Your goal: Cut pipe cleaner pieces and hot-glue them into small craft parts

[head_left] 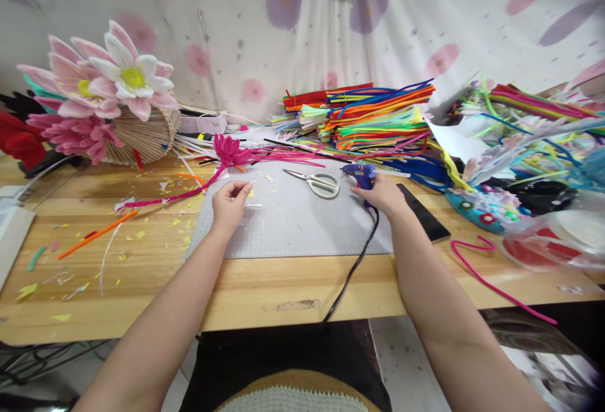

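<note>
My right hand (384,194) is closed round the handle of a blue hot glue gun (362,176), whose nozzle faces left. A black cord runs from the handle down over the table's front edge. Over the left part of the grey cutting mat (302,232), my left hand (229,205) is closed in a pinch; what its fingertips hold, if anything, is too small to make out. Between the hands, scissors (322,185) with pale handles lie on the mat, points to the left. Behind my left hand rests a magenta pipe-cleaner flower (229,150) with a long fuzzy stem.
Bundled pipe cleaners (378,116) are stacked at the back. Pink and white fuzzy flowers (132,78) stand by a woven basket (146,135) at left. Yellow scraps and an orange pipe cleaner (97,235) lie left; a black slab (425,213) and plastic-wrapped roll (558,242) lie right.
</note>
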A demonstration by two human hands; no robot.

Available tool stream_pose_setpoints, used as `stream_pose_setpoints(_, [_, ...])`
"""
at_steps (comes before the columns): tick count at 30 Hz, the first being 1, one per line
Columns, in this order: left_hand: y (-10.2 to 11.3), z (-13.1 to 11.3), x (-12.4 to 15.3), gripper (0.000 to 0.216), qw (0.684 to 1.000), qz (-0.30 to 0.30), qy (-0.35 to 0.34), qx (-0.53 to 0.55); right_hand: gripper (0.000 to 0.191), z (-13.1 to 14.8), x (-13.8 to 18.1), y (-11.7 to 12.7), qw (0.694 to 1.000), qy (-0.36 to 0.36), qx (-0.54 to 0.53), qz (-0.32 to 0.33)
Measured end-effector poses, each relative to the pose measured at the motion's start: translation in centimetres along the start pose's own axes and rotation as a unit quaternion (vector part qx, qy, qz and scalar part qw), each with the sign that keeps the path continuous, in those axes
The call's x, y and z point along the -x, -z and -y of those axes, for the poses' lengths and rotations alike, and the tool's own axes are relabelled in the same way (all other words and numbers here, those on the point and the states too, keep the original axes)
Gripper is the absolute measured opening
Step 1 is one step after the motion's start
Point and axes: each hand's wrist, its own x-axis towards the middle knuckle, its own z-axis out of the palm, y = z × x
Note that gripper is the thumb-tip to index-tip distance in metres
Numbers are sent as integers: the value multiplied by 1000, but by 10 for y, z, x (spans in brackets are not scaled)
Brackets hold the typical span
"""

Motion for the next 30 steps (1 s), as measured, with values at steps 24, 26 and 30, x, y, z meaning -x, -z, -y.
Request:
stream_pose_setpoints(24, [16, -7, -15, 15, 983, -157, 55, 83, 28, 125, -43, 8, 950, 204, -181, -150])
stream_pose_setpoints(26, [18, -7, -18, 14, 977, -181, 78, 86, 25, 131, -34, 12, 961, 211, -121, -134])
stream_pose_setpoints(30, [19, -6, -19, 16, 975, -182, 85, 93, 19, 149, -2, -10, 961, 260, -99, -9])
